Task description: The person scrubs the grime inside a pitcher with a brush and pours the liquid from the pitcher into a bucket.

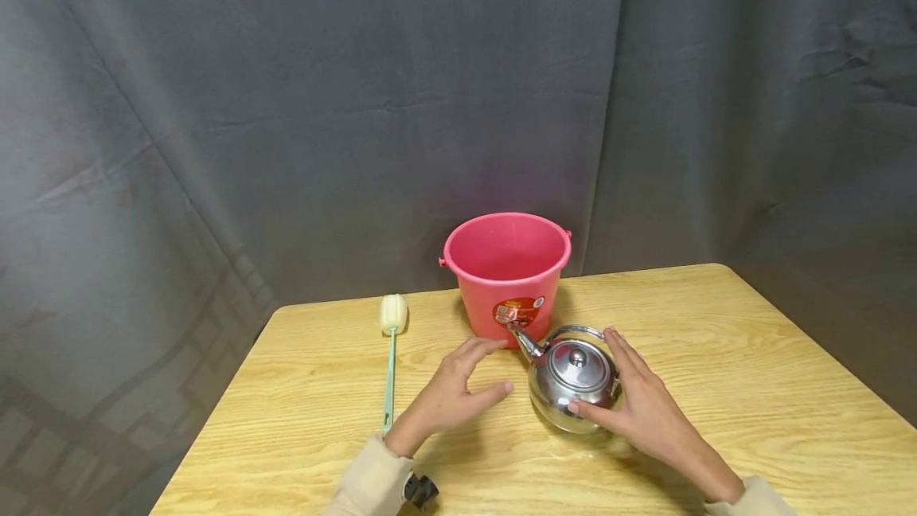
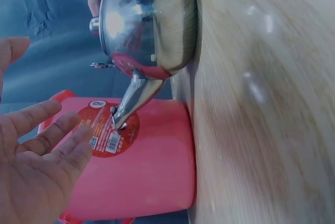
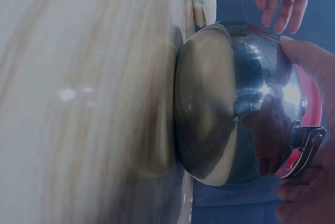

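Sleeves (image 1: 368, 480): pale, covering both forearms below the fingers, a black device showing beside the left cuff.
Left fingers (image 1: 473, 353): standing apart from the thumb, holding nothing, hovering left of the kettle.
Right fingers (image 1: 630, 361): spreading wide from the thumb and flanking the kettle's right side; the thumb is touching the metal, but whether the other fingers are touching, one cannot tell.
Kettle (image 1: 562, 400): shining steel, resting upright on the surface (image 1: 752, 388) between the two sets of fingers, its spout (image 1: 530, 342) pointing away and left.
Brush (image 1: 390, 377): lying beyond and left of the left fingers, its pale head pointing away.
Bucket (image 1: 473, 293): pink, standing beyond both sets of fingers, its red sticker (image 1: 526, 310) facing them.
Curtain (image 1: 358, 102): dark grey, hanging farthest from the fingers.
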Tool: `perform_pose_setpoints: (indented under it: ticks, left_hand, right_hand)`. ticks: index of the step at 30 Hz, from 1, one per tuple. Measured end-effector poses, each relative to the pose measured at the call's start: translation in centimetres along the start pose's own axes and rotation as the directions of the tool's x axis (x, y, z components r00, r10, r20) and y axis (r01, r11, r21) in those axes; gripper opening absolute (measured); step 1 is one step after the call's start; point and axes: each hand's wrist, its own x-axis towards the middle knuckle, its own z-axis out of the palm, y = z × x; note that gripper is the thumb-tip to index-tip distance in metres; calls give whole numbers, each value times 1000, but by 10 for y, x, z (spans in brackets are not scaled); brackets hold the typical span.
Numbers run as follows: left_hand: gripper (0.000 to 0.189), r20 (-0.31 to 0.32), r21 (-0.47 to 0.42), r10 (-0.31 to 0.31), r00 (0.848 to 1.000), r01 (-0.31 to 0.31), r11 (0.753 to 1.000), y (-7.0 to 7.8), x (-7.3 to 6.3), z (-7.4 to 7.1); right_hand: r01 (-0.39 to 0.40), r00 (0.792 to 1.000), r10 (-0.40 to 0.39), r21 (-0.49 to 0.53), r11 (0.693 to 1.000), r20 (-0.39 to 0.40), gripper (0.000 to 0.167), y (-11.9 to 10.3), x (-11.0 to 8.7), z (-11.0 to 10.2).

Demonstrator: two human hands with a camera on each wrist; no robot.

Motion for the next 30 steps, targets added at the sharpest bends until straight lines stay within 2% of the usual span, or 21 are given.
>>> perform_pose_setpoints:
  ticks: [8, 17, 30]
  left_hand:
    - [55, 26, 17, -12, 1000, 12, 1000, 3, 4, 4]
    - [55, 36, 45, 54, 998, -56, 997, 4, 11, 6]
    - [55, 72, 64, 59, 996, -64, 996, 13, 21, 10]
  right_hand:
    - [-2, 1000, 2, 1, 1000, 3, 116, 0, -1, -2]
    - [11, 1000, -11, 7, 1000, 4, 115, 0, -1, 0]
    - [8, 1000, -8, 4, 1000, 5, 114, 1, -1, 0]
